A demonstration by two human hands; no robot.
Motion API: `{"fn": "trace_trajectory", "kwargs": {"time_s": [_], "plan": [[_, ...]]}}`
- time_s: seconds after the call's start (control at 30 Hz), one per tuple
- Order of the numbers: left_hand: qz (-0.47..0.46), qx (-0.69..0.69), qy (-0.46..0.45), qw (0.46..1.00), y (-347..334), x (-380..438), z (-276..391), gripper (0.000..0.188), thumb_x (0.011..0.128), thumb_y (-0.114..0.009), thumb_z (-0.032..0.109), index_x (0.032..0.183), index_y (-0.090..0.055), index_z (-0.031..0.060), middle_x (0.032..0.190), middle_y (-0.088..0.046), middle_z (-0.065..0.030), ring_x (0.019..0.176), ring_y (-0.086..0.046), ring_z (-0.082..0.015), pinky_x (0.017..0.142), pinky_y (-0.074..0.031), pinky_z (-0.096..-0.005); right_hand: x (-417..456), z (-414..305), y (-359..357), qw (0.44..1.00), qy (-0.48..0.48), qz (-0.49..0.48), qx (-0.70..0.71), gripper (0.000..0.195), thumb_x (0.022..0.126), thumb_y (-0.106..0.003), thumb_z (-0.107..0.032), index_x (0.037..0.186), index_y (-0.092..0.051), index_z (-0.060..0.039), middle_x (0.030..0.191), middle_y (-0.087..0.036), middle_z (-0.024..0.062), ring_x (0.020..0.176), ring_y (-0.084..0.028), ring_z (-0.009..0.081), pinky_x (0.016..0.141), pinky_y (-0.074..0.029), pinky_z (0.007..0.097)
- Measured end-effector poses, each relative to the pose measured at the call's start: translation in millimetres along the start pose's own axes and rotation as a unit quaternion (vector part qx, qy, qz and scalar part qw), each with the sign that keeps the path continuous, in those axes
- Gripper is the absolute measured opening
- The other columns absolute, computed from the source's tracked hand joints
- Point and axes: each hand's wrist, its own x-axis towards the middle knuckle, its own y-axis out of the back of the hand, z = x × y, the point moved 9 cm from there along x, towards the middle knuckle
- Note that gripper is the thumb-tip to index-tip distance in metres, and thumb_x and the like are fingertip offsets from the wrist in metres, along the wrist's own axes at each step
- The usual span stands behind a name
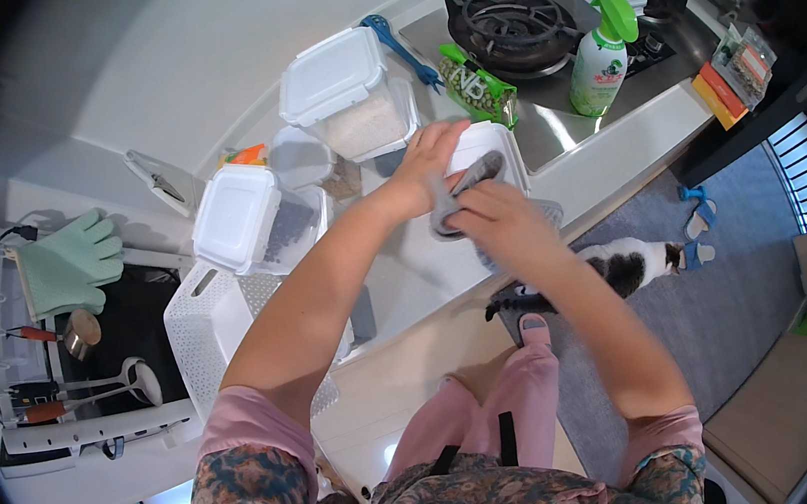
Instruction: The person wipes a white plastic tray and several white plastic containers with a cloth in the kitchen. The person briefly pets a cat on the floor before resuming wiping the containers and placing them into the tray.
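My right hand [504, 213] grips a crumpled grey cloth [446, 209], which is over the near side of a white plastic container or lid [488, 137] on the counter. Along that white piece's left edge lie the fingers of my left hand [424, 170], holding it. Part of the cloth reaches up between both hands, and my left thumb is partly hidden by it. A clear plastic piece [548, 211] shows behind my right hand at the counter edge. Just beyond are a green bag of beans or pellets [478, 88] and a white-lidded box of grain [357, 121].
Left of my arms stand a lidded box of dark contents [237, 219] and a white perforated basket [194, 330]. A green-topped spray bottle [599, 73] stands by the gas burner [518, 19]. A cat [624, 266] is on the floor beside the counter.
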Motion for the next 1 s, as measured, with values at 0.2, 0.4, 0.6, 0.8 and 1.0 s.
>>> {"fn": "trace_trajectory", "kwargs": {"time_s": [0.2, 0.4, 0.6, 0.8, 1.0], "plan": [[-0.035, 0.021, 0.028, 0.999, 4.5, -2.5, 9.3, 0.065, 0.094, -0.057, 0.037, 0.144, -0.032, 0.0041, 0.138, -0.037, -0.0213, 0.129, -0.035, -0.0386, 0.11, -0.03, -0.0427, -88.6, 92.6, 60.4, 0.951, -0.267, 0.152, 0.026, 0.016, 0.082, -0.064, -0.006, 0.097, -0.066, -0.0009, 0.103, -0.058, 0.0136, 0.095, -0.058, 0.0319, 0.081, -0.049, 0.0375], [-0.045, 0.099, -0.008, 0.994, 12.5, 9.4, 53.1, 0.107, 0.07, -0.076, 0.053, 0.151, -0.021, 0.0092, 0.148, -0.026, -0.0282, 0.135, -0.029, -0.0428, 0.115, -0.022, -0.046, -152.0, 140.9, 7.2, 0.891, -0.346, 0.076, -0.284, 0.037, 0.092, -0.056, -0.026, 0.122, -0.056, -0.0043, 0.131, -0.053, 0.0182, 0.134, -0.039, 0.0356, 0.105, -0.031, 0.0575], [-0.162, 0.206, 0.038, 0.964, 4.7, 9.2, 64.0, 0.116, 0.057, -0.082, 0.031, 0.152, -0.019, 0.018, 0.149, -0.025, -0.0255, 0.133, -0.029, -0.0449, 0.113, -0.025, -0.0473, -126.8, 66.4, -50.1, 0.928, -0.319, 0.038, -0.187, 0.036, 0.088, -0.059, -0.022, 0.118, -0.056, -0.0011, 0.133, -0.049, 0.0232, 0.135, -0.037, 0.0371, 0.107, -0.029, 0.0581], [-0.145, 0.085, 0.065, 0.984, 18.5, 18.7, 60.2, 0.117, 0.056, -0.078, 0.026, 0.154, -0.014, 0.0208, 0.141, -0.032, -0.0266, 0.131, -0.034, -0.044, 0.112, -0.027, -0.0464, -115.3, 107.0, -26.3, 0.93, -0.316, 0.066, -0.179, 0.035, 0.087, -0.059, -0.017, 0.116, -0.056, 0.0001, 0.127, -0.053, 0.0226, 0.127, -0.045, 0.037, 0.105, -0.034, 0.0549], [-0.029, -0.007, 0.088, 0.996, 64.8, 27.0, 71.9, 0.114, 0.057, -0.075, 0.024, 0.153, -0.014, 0.0212, 0.141, -0.03, -0.0249, 0.13, -0.036, -0.0441, 0.108, -0.035, -0.0435, -100.1, 71.2, -60.2, 0.916, -0.348, 0.061, -0.189, 0.032, 0.086, -0.056, -0.014, 0.116, -0.056, -0.0006, 0.13, -0.052, 0.0242, 0.13, -0.044, 0.0378, 0.105, -0.032, 0.0576]]}}
